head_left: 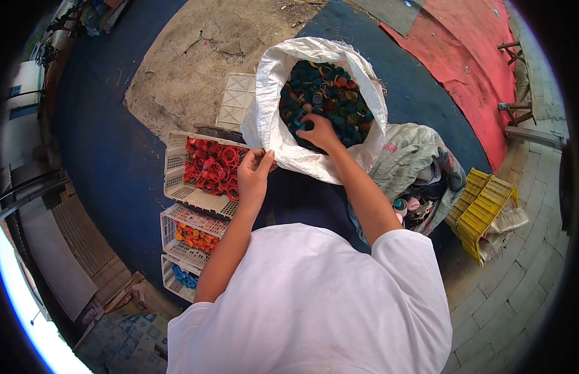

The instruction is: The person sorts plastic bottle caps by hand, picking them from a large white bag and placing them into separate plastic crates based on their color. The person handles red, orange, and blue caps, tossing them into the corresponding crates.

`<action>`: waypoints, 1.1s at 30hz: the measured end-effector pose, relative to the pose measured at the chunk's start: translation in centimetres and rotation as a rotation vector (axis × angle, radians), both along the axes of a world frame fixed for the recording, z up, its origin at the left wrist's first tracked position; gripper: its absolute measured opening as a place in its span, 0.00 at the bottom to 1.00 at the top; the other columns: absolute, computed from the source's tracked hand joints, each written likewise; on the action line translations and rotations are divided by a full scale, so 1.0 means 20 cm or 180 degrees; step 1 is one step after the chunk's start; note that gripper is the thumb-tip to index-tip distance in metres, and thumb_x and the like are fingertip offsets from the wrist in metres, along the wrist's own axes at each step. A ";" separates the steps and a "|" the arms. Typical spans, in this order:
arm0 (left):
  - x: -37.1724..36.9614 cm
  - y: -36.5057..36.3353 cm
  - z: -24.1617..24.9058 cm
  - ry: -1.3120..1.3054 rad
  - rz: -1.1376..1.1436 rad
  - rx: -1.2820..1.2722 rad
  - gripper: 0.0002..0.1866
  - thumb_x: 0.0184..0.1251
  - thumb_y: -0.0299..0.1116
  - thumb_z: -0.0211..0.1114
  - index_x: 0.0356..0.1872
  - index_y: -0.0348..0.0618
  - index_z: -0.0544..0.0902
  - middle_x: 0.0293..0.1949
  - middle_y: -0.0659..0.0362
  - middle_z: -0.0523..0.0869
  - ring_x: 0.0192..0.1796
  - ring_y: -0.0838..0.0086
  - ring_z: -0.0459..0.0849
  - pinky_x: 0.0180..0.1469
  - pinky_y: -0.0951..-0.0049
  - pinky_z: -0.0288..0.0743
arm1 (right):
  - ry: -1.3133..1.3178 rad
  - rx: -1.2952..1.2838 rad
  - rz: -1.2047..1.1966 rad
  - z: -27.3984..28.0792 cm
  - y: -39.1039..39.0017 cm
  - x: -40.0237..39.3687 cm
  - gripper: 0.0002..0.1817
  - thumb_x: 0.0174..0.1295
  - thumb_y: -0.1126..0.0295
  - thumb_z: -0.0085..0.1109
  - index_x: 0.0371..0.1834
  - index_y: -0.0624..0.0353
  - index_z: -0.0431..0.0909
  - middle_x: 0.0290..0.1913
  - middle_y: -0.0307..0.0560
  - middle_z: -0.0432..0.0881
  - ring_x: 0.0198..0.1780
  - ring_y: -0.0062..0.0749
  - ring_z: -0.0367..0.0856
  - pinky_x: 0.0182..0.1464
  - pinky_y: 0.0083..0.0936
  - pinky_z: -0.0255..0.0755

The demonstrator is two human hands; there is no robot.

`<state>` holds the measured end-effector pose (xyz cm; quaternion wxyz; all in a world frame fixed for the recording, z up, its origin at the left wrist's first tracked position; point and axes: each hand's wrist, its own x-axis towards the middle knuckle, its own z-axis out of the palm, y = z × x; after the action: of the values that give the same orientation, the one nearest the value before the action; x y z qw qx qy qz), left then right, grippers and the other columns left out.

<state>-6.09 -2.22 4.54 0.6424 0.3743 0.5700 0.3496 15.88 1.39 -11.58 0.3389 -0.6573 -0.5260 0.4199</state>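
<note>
A white woven sack (pixel 269 81) stands in front of me with its mouth wide. Inside lies a heap of plastic bottle caps (pixel 327 93), mostly dark green and blue with some orange and red. My left hand (pixel 255 171) is closed on the sack's near left rim, thumb on top. Through the mouth reaches my right hand (pixel 317 132), down at the caps on the near left side. Its thumb and index finger are apart, with dark caps showing between them; the other fingertips are partly hidden.
Left of me are stacked crates of red plastic rings (pixel 218 168), orange pieces (pixel 196 237) and blue pieces (pixel 185 276). A greyish sack (pixel 405 153) with mixed items slumps at right, beside a yellow crate (pixel 483 212). A white crate (pixel 235 103) lies behind.
</note>
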 end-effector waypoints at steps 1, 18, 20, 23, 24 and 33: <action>0.01 -0.01 0.01 0.0260 0.0027 0.0238 0.09 0.75 0.32 0.66 0.46 0.37 0.81 0.39 0.62 0.85 0.41 0.82 0.82 0.47 0.79 0.76 | 0.0241 -0.0180 -0.0181 0.01 0.00 0.02 0.24 0.47 0.62 0.76 0.48 0.60 0.84 0.38 0.49 0.86 0.43 0.43 0.85 0.49 0.35 0.76; 0.45 0.49 -0.10 0.1092 -0.2521 0.1973 0.17 0.72 0.30 0.63 0.58 0.35 0.83 0.54 0.48 0.87 0.55 0.53 0.85 0.60 0.63 0.77 | 0.2145 -0.0437 -0.0817 0.48 -0.17 0.18 0.11 0.59 0.70 0.73 0.42 0.58 0.83 0.34 0.31 0.81 0.34 0.12 0.74 0.34 0.15 0.66; 0.49 0.51 -0.14 0.0779 -0.2578 0.1013 0.16 0.72 0.31 0.64 0.57 0.35 0.85 0.52 0.48 0.88 0.54 0.55 0.86 0.58 0.64 0.78 | 0.2144 -0.0490 -0.0867 0.50 -0.17 0.20 0.11 0.60 0.70 0.72 0.44 0.57 0.84 0.34 0.31 0.81 0.32 0.11 0.73 0.31 0.13 0.63; 0.53 0.53 -0.11 0.1041 -0.2648 0.0820 0.13 0.75 0.31 0.65 0.53 0.35 0.87 0.47 0.54 0.90 0.47 0.71 0.89 0.47 0.72 0.85 | 0.2147 -0.0487 -0.0997 0.48 -0.17 0.22 0.13 0.60 0.68 0.73 0.46 0.57 0.85 0.34 0.32 0.82 0.31 0.12 0.73 0.31 0.14 0.62; 0.53 0.53 -0.15 0.0908 -0.2574 0.0580 0.13 0.76 0.31 0.64 0.53 0.34 0.87 0.46 0.56 0.90 0.46 0.75 0.89 0.46 0.73 0.85 | 0.2194 -0.0559 -0.1045 0.48 -0.17 0.23 0.14 0.60 0.67 0.74 0.47 0.57 0.85 0.34 0.32 0.82 0.31 0.13 0.73 0.31 0.14 0.63; 0.53 0.53 -0.19 -0.0535 -0.1711 -0.0227 0.14 0.64 0.29 0.77 0.47 0.34 0.86 0.42 0.56 0.89 0.45 0.74 0.89 0.50 0.74 0.87 | 0.3500 -0.0408 -0.1655 0.53 -0.18 0.21 0.22 0.69 0.62 0.67 0.63 0.56 0.77 0.48 0.38 0.81 0.40 0.18 0.78 0.35 0.19 0.70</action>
<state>4.45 8.47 0.76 0.7699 0.4589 0.4070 0.1762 20.00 -2.17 -1.07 0.6119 -0.4703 -0.0701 0.6320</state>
